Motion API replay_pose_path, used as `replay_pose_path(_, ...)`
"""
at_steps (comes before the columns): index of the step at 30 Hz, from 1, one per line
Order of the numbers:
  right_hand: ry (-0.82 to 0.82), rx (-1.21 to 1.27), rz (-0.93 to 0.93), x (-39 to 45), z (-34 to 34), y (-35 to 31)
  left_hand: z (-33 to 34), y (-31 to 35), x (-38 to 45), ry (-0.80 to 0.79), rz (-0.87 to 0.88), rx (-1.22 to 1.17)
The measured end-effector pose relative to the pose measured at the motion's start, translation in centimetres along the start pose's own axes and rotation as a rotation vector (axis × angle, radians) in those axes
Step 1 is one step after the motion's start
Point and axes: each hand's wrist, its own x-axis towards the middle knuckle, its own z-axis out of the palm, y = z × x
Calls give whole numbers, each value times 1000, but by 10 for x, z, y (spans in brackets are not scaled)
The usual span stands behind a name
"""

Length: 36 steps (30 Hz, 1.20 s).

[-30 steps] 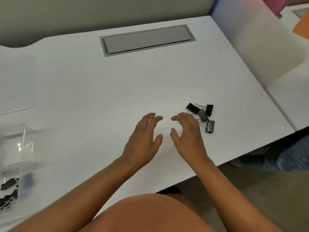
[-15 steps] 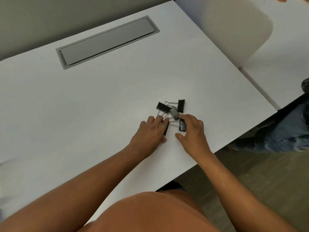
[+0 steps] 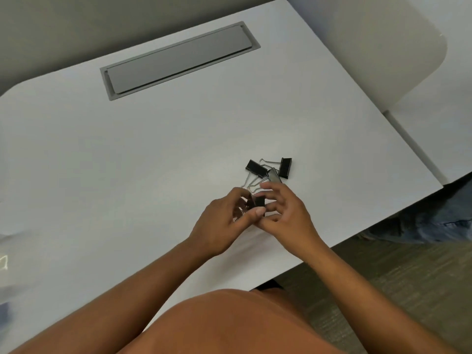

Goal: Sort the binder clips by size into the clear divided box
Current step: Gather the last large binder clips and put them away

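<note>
Hands (image 3: pixel 258 213) half hide one binder clip (image 3: pixel 260 202).

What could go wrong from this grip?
1. Both hands, left and right, pinch one clip low over the table; a slip drops it back.
2. The wire handles of the three loose clips overlap, so lifting one may drag another.
3. The box is barely in view at the far left, so the carry is long.

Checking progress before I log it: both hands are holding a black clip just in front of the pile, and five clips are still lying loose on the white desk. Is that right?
Not quite. The head view shows three loose clips on the white desk, not five. The rest stands: the left hand and right hand hold a black clip just in front of the pile.
</note>
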Motion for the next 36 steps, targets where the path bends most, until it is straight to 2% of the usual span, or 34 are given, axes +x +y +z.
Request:
replay_pose_path(4, -20, 473, 177, 6, 24, -9, -7, 6, -14, 51, -225, -474)
replay_pose_path(6, -33, 549, 244, 7, 35, -10, -12, 6, -20, 69, -327, -622)
replay_pose_path(10, -159, 226, 221, -1, 54, -22, -18, -4, -32, 18, -554, -752)
replay_pose_path(13, -225, -50, 97, -3, 54, -33, -22, -11, -39, 40, -607, -797)
replay_pose_path(17, 68, -673, -247, 27, 16, -23, -27, -18, -46, 106, -628, -874)
replay_pose_path(19, 113, -874, -220, 46, -6, -17, -29, -21, -51, 117, -619, -881)
replay_pose_path(22, 67, -875, -53, 60, -21, -13, -32, -24, -57, 128, -613, -871)
replay_pose_path(27, 64, -905, -126, 58, -23, -7, -34, -29, -63, 158, -585, -878)
replay_pose_path(31, 65, -836, -156, 40, -21, 1, -38, -32, -68, 185, -567, -885)
replay_pose_path(36, 100, -618, 12, 22, 2, 5, -49, -37, -80, 202, -534, -908)
